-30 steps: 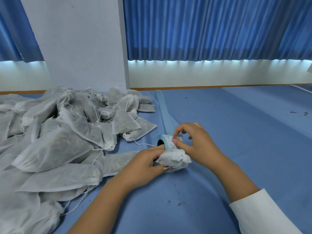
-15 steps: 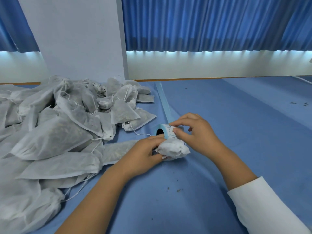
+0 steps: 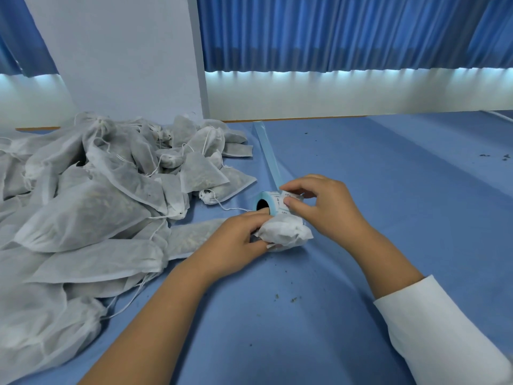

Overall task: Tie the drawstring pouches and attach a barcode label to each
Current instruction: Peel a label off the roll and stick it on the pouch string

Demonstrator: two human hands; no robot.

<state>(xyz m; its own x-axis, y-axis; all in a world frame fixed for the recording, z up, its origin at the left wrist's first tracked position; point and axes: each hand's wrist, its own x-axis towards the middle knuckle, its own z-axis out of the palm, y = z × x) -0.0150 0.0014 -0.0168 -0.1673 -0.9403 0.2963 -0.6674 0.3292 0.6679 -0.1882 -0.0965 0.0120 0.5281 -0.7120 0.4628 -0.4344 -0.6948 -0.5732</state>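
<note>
Looks like the labelling step to me, not the tying. The left hand has its grip wrapped round a small white pouch, holding it down on the blue surface between the two hands. The pouch looks bunched shut already, though I can't make out the knot itself. The right hand has its grip pinched, thumb and forefinger, on a barcode label at the top of the label roll, which sits just beyond the left grip, right behind the pouch. One edge of the label looks lifted, the rest seems stuck to the roll. A backing strip trails away past the roll. Next, I reckon, it's peel the label clean without curling it, bring it down onto the pouch and press it flat, which is fiddly on soft lumpy fabric. There's a big pile of pouches well off to the left of the left grip, and I can't tell which are done.
</note>
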